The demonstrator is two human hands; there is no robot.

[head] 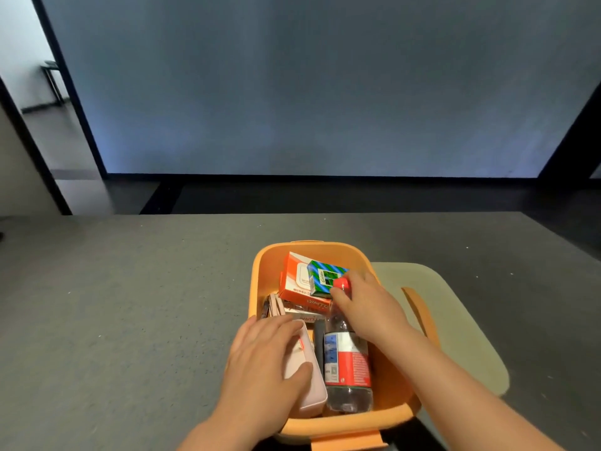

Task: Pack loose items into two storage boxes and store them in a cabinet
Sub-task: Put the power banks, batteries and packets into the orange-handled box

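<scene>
Orange storage box (260, 265) sat on the grey tabletop (113, 304), near the table's front edge, directly under both hands, its rim open to the camera. Inside, along the right half, a clear plastic bottle (346, 359) with red-white-blue label lay lengthwise, red cap (341, 283) pointing away from the person. Right hand (367, 307) reached into the box from the right and gripped the bottle at its neck, fingers curled round it just below the cap. Left hand (263, 356) came in from the near left and rested on a pale pink case (307, 385) standing on edge at the box's near-left corner, fingers spread over its top, thumb against its side; looked like a loose hold rather than a tight clamp. Hands were apart, bottle body and a dark slim item (318, 346) between them. At the far end of the box an orange-and-white carton (294, 281) lay tilted, a green-and-blue striped small box (325, 275) leaning on top of it, touching the bottle cap area. More flat red-white packets (305, 309) sat beneath, contents unreadable. Just right of the box a beige lid (455, 320) with an orange strap handle (419, 310) lay flat on the table, partly under the right forearm. Behind the table, a large dark blue-grey panel (325, 83).
</scene>
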